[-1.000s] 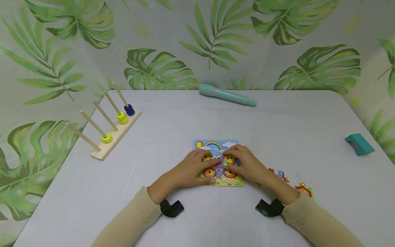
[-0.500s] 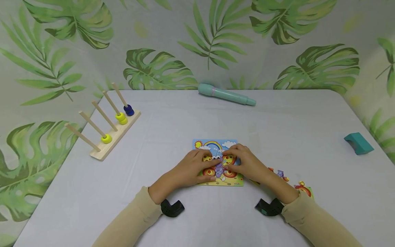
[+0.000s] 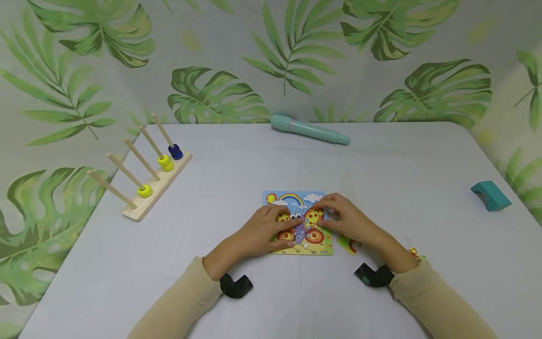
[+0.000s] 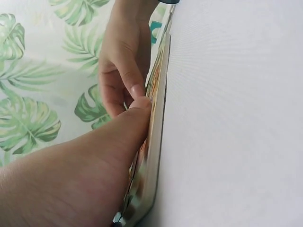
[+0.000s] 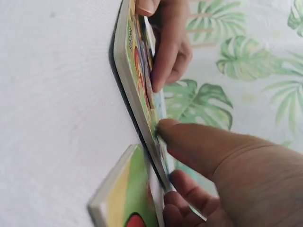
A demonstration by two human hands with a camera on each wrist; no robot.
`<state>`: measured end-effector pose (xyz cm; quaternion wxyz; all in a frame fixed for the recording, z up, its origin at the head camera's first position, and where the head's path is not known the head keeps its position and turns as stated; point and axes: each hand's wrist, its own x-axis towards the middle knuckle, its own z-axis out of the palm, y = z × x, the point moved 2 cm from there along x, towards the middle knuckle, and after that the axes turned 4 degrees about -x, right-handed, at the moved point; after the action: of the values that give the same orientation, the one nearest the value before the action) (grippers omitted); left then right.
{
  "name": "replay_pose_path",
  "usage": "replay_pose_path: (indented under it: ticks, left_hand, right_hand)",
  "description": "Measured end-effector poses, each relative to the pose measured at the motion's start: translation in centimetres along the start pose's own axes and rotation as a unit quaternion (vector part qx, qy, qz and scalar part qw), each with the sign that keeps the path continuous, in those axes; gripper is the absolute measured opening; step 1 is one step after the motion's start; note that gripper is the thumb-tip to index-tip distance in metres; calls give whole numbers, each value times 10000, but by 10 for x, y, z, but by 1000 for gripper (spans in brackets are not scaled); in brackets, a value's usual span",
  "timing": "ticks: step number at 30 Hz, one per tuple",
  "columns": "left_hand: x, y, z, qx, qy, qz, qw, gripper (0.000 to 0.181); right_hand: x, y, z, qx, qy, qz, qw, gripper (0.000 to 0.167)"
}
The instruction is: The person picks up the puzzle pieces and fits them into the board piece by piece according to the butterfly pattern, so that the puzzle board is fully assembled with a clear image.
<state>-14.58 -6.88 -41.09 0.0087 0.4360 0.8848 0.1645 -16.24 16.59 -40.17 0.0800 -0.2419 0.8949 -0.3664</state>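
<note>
A butterfly jigsaw puzzle board (image 3: 302,251), with a rainbow and sun printed at its top, lies flat on the white table. My left hand (image 3: 263,230) rests on its left half, index finger stretched over the purple butterfly body and thumb near the lower edge. On the right wing, the thumb and index fingertips of my right hand (image 3: 353,221) touch the puzzle; the right wrist view shows that thumb on its face near the edge. Just beyond the board's right side lies a loose puzzle piece (image 3: 349,244), partly under the right hand. Hands hide parts of the picture.
Another loose piece (image 3: 414,253) shows beside the right forearm. A wooden peg counter (image 3: 158,188) with yellow and blue rings stands left. A mint toy microphone (image 3: 311,130) lies at the back, and a teal arch block (image 3: 492,196) at the far right. Both wrists wear black mounts.
My right hand has shifted a little right, uncovering more of the right wing and the loose piece beside the board. Its forearm now covers other loose pieces. The left hand stays in place.
</note>
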Motion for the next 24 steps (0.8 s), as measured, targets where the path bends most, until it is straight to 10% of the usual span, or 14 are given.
replay_pose_path:
  ticks: [24]
  left_hand:
    - [-3, 2, 0, -137, -277, -361, 9989, 57]
  right_hand:
    - [0, 4, 1, -534, -240, -7, 9983, 53]
